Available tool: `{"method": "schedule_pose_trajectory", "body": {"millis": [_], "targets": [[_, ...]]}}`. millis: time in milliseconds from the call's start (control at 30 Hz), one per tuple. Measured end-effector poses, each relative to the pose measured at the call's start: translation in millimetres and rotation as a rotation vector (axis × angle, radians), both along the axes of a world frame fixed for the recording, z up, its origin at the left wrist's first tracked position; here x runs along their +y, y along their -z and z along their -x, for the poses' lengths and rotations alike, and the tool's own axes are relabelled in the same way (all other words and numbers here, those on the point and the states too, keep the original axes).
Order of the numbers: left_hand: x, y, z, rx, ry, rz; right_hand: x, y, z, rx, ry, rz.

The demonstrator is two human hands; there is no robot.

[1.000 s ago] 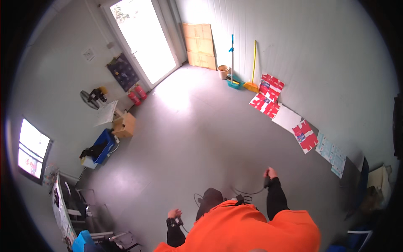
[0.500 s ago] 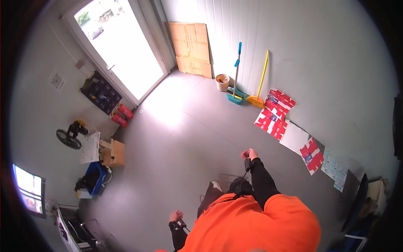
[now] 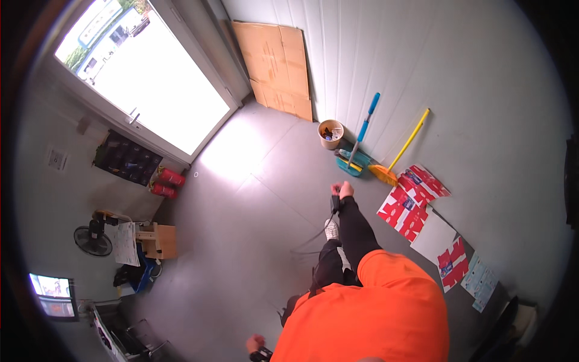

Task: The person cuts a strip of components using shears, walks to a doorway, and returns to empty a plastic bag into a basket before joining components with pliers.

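Note:
My right hand (image 3: 342, 189) is stretched forward over the grey floor, its fingers curled together; whether something small is inside them does not show. A black device (image 3: 336, 204) is strapped at that wrist, with a dark cable hanging from it. Nearest beyond this hand is a teal dustpan (image 3: 354, 164). My left hand (image 3: 255, 342) hangs low by the lower edge, small and blurred, with a black strap at its wrist (image 3: 262, 355). No object can be made out at it.
A glass door (image 3: 151, 78) stands far left, cardboard (image 3: 274, 66) and a bin (image 3: 330, 134) beside it. A yellow broom (image 3: 410, 139) leans on the right wall above flattened red-white cartons (image 3: 405, 212). Fire extinguishers (image 3: 170, 177), a fan (image 3: 93, 240) and a chair (image 3: 142, 338) line the left.
I have stepped forward: door, bin and broom are closer. My right hand has moved up and slightly left in view; my left hand is lower. A white shoe shows ahead.

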State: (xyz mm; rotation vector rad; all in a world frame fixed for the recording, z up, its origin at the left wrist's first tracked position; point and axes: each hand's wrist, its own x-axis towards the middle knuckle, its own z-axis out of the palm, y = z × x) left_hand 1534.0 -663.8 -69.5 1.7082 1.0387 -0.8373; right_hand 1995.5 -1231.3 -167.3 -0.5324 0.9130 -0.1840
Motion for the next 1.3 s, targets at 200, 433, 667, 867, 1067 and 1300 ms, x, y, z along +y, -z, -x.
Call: {"method": "schedule_pose_trajectory", "body": {"millis": [200, 433, 667, 867, 1067, 1300], "targets": [[-47.8, 19.9, 22.7, -0.103, -0.176, 0.256, -26.9, -60.0, -121.5, 0.327, 0.106, 0.057], [-78.3, 42.1, 12.1, -0.050, -0.372, 0.273, -51.9, 108.2, -46.6, 0.262, -0.625, 0.644], [-180.0, -47.8, -18.7, -0.361, -0.637, -0.086, 61.7, 250.0, 86.2, 0.375, -1.617, 1.272], [-234.0, -0.4, 172.6, -0.556, -0.854, -0.336, 81.8, 195.6, 119.8, -0.906, -2.445, 1.971], [-347.2, -40.1, 290.4, -0.552, -1.445, -0.657, 149.4, 155.7, 130.9, 0.353, -2.326, 0.619], [-389.9, -51.5, 309.0, -0.657, -1.873, -0.610, 283.4, 131.9, 155.9, -0.448, -2.993, 1.200]]}}
